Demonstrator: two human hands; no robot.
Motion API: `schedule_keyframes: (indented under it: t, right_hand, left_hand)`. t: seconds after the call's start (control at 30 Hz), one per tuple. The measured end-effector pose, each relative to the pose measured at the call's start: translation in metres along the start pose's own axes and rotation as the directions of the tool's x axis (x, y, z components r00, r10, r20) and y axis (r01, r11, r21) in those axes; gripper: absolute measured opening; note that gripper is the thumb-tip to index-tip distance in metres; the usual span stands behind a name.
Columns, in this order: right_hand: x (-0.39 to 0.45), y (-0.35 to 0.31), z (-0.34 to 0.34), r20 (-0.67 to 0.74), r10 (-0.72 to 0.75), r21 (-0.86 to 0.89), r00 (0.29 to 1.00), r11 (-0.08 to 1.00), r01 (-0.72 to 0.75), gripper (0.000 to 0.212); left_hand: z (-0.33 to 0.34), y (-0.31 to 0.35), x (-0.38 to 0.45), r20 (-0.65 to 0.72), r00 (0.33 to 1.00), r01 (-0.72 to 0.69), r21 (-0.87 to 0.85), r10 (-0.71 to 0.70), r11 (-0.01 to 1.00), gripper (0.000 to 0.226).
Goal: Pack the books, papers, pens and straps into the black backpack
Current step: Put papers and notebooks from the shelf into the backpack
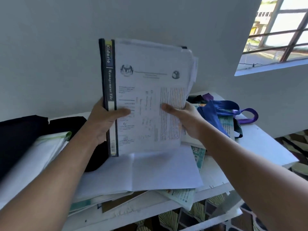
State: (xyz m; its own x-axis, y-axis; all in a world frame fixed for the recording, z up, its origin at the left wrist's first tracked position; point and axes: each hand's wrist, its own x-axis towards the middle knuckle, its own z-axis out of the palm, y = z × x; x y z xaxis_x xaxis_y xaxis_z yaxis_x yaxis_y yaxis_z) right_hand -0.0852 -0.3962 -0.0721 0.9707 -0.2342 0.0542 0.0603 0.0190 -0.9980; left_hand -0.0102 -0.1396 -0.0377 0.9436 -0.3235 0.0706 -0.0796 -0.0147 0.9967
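I have the file (110, 97) with its sheaf of papers (150, 97) held upright above the cluttered white table (260, 147), my left hand (104, 121) clamped on its spine and my right hand (185, 119) gripping the papers' right edge. The black backpack (20, 139) lies on the table's left; blue and purple straps (221, 110) lie right.

file spine (109, 90): "Kidario" | "Management File" | printed sheet (150, 104): text unreadable

The file (146, 97) stands upright above the bench (260, 147), left hand (106, 120) at its spine, right hand (185, 119) at its other edge. Loose papers (150, 172) lie under it on books (181, 195). The backpack (20, 139) lies left, straps (233, 112) right.
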Motion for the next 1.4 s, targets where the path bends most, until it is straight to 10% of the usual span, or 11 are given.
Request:
schedule_keyframes:
  t: [0.17, 0.47, 0.63, 0.7, 0.8, 1.07, 1.23, 1.4]
  right_hand:
    - [0.013, -0.038, 0.01, -0.042, -0.279, -0.066, 0.959, 0.959, 0.276, 0.043]
    - [0.002, 0.026, 0.015, -0.149, -0.031, 0.184, 0.988, 0.981, 0.059, 0.03]
    - [0.011, -0.003, 0.013, -0.253, 0.088, 0.364, 0.963, 0.931, 0.011, 0.022]
    - [0.015, -0.008, 0.01, -0.195, 0.17, 0.508, 0.966, 0.86, -0.049, 0.033]
    - [0.012, -0.006, 0.016, -0.05, 0.248, 0.635, 0.968, 0.756, -0.161, 0.059]
    - [-0.004, 0.002, 0.016, 0.078, 0.44, 0.473, 0.895, 0.774, -0.421, 0.078]
    - [0.009, -0.007, -0.004, -0.334, 0.285, 0.219, 0.898, 0.95, -0.22, 0.143]
    - [0.003, 0.005, 0.0, 0.115, 0.258, 0.163, 0.959, 0.948, -0.274, 0.063]
  left_hand:
    - [-0.003, 0.014, 0.008, -0.032, 0.992, -0.127, -0.09, 0.124, 0.988, 0.047]
    - [0.016, -0.033, 0.008, -0.047, 0.995, -0.086, 0.038, 0.088, 0.996, 0.057]
    - [0.036, -0.036, 0.01, -0.424, 0.889, 0.162, -0.066, -0.174, 0.985, 0.108]
    - [0.047, -0.03, 0.003, -0.291, 0.881, 0.292, -0.283, -0.372, 0.913, 0.111]
    - [0.061, -0.02, -0.004, 0.141, 0.948, 0.313, -0.574, -0.285, 0.757, 0.053]
    - [0.028, -0.029, 0.001, -0.017, 0.981, 0.144, -0.597, -0.192, 0.789, 0.045]
    - [-0.039, 0.01, -0.005, 0.015, 0.999, 0.033, -0.347, -0.03, 0.937, 0.046]
    - [-0.078, 0.032, -0.021, 0.121, 0.991, 0.073, -0.133, -0.057, 0.988, 0.032]
